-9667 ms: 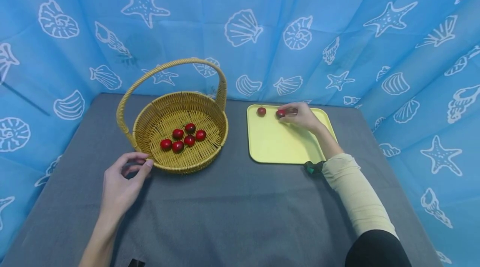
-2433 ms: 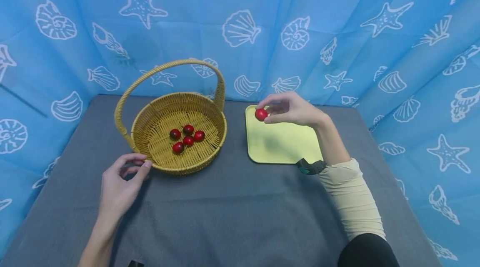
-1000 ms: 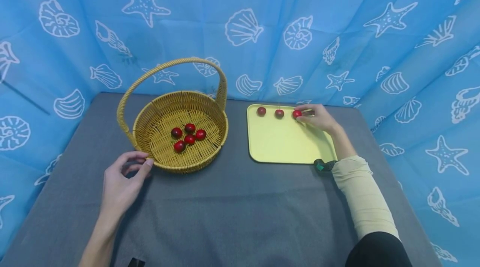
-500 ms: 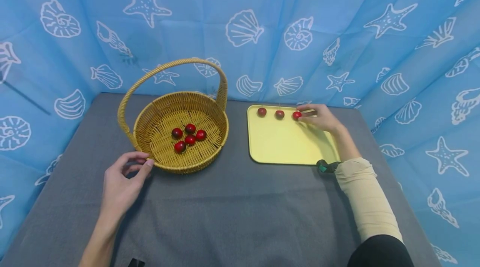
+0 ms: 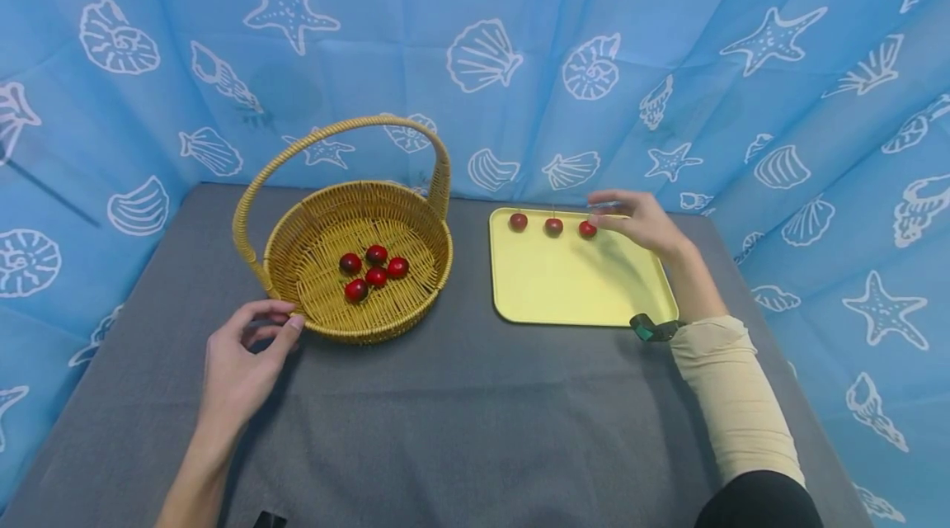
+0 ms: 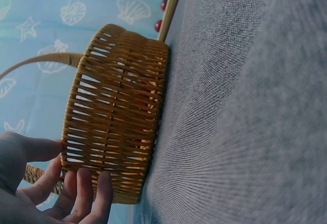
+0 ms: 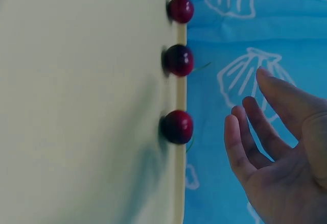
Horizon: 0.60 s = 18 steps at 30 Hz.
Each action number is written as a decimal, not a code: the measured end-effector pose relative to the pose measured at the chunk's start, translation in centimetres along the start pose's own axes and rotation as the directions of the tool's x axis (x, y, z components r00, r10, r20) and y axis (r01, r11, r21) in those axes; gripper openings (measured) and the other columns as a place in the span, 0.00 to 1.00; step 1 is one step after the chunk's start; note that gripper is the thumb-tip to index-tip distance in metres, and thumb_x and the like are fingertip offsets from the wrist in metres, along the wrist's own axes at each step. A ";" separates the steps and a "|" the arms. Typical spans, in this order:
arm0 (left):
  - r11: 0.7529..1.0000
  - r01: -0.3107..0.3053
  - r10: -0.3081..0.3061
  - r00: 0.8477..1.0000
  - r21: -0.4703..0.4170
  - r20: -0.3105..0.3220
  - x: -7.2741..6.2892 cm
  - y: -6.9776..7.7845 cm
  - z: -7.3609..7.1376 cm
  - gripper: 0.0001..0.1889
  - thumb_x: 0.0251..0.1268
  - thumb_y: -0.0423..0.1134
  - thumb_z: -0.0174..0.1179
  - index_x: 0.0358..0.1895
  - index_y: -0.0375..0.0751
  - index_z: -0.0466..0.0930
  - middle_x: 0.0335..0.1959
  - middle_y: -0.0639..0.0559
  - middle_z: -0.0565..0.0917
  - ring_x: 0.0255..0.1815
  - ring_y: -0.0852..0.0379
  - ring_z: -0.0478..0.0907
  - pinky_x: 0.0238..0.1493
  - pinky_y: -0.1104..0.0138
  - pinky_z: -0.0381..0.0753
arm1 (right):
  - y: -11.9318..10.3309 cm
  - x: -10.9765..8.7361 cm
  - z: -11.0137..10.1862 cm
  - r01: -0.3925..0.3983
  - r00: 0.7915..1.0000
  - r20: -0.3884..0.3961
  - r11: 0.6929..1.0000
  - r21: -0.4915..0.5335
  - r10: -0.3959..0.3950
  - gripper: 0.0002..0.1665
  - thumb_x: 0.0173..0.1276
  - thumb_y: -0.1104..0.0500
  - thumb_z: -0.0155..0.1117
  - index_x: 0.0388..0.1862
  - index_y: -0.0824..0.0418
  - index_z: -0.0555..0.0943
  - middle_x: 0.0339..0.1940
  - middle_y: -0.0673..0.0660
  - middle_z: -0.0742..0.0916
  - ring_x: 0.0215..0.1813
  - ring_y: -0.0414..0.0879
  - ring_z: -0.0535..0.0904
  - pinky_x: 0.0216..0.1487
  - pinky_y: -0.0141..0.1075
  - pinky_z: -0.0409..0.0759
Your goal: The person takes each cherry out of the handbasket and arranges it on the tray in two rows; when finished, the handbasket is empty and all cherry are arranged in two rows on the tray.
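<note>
At the near left of a round wicker basket (image 5: 401, 210), my left hand (image 5: 241, 363) grips the rim. The left wrist view shows the thumb at the rim and the fingers (image 6: 82, 196) against the woven side. Several dark red cherries (image 5: 356, 290) lie on the basket's bottom. Along the far edge of a yellow tray (image 5: 549, 285), three cherries stand in a row: left (image 5: 518, 222), middle (image 5: 553, 227) and right (image 5: 587, 228). My right hand (image 5: 641, 223) hovers by the right cherry, apart from it, fingers spread and holding nothing.
The basket's tall handle (image 5: 334, 130) arches over it. A grey cloth (image 5: 475, 429) covers the table, and the tray lies to the right of the basket. Close behind hangs a blue curtain (image 5: 416, 82) with white shell prints.
Over the earlier frames, my right hand brought a third cherry from the basket to the tray. It has since let go of it and lifted slightly up and right. My left hand stays put.
</note>
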<state>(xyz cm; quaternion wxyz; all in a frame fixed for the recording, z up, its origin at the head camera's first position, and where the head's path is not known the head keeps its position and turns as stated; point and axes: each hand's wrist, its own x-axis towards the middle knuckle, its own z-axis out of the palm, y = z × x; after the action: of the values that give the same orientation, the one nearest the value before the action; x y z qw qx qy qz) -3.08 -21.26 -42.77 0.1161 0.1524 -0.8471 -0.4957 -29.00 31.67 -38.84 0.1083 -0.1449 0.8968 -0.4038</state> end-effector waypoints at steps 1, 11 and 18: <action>1.000 0.001 -0.001 1.000 -0.002 -0.001 0.0 0.0 0.0 0.16 0.79 0.47 0.68 0.60 0.43 0.84 0.54 0.51 0.85 0.40 0.76 0.84 0.37 0.80 0.85 | -0.5 -0.1 0.1 0.006 1.000 0.001 1.000 0.011 -0.006 0.31 0.81 0.55 0.70 0.77 0.63 0.77 0.78 0.66 0.80 0.63 0.33 0.84 0.72 0.41 0.81; 1.000 -0.007 0.007 1.000 0.000 -0.011 -0.1 -0.1 0.1 0.15 0.78 0.46 0.68 0.59 0.43 0.84 0.52 0.52 0.84 0.39 0.75 0.83 0.37 0.80 0.85 | -5.4 -0.4 1.8 0.081 0.996 0.024 0.993 0.083 -0.083 0.24 0.78 0.58 0.73 0.70 0.57 0.84 0.70 0.60 0.87 0.60 0.40 0.89 0.52 0.29 0.88; 1.000 -0.013 0.013 1.000 -0.003 -0.014 -0.1 -0.2 0.1 0.16 0.78 0.45 0.68 0.59 0.42 0.84 0.51 0.53 0.83 0.38 0.76 0.83 0.37 0.81 0.83 | -8.7 -0.4 3.5 0.146 0.984 0.081 0.982 0.121 -0.156 0.23 0.76 0.60 0.74 0.68 0.59 0.85 0.56 0.57 0.93 0.49 0.41 0.91 0.35 0.34 0.83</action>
<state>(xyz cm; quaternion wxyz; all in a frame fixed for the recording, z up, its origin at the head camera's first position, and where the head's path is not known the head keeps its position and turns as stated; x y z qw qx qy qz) -3.03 -21.24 -42.96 0.1253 0.1500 -0.8466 -0.4950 -26.05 23.91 -34.54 0.1256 -0.2242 0.8527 -0.4549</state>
